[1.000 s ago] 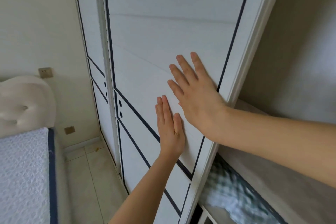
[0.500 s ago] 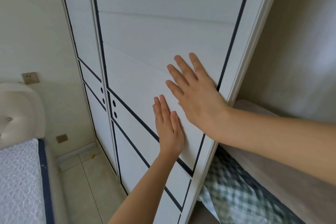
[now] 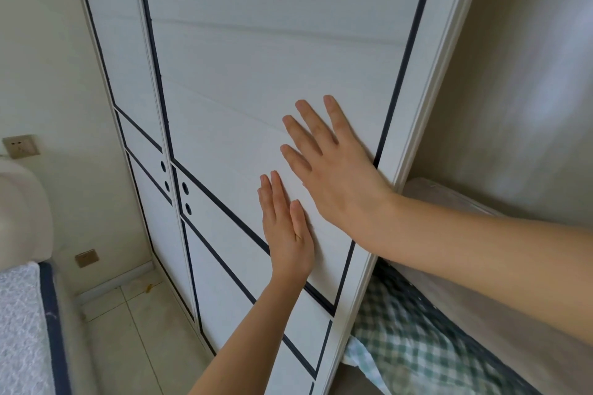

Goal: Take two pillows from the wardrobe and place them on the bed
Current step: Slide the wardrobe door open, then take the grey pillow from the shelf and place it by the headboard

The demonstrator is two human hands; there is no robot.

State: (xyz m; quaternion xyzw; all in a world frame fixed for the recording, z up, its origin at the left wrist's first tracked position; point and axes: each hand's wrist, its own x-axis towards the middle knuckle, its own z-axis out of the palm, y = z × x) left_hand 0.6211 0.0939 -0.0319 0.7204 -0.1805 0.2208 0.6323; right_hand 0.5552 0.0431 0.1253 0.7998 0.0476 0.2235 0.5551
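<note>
Both palms lay flat on the white wardrobe door (image 3: 256,80), fingers straight and gripping nothing; the left hand (image 3: 287,231) sat just below the right hand (image 3: 333,167); a green checked pillow (image 3: 414,340) showed inside the opening; the bed (image 3: 22,330) stood well apart.

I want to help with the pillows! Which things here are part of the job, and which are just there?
Part of the job:
left hand, flat on the sliding wardrobe door
right hand, flat on the same door
green checked bedding inside the wardrobe
bed

Just there:
wall socket
padded headboard
floor tiles
</note>
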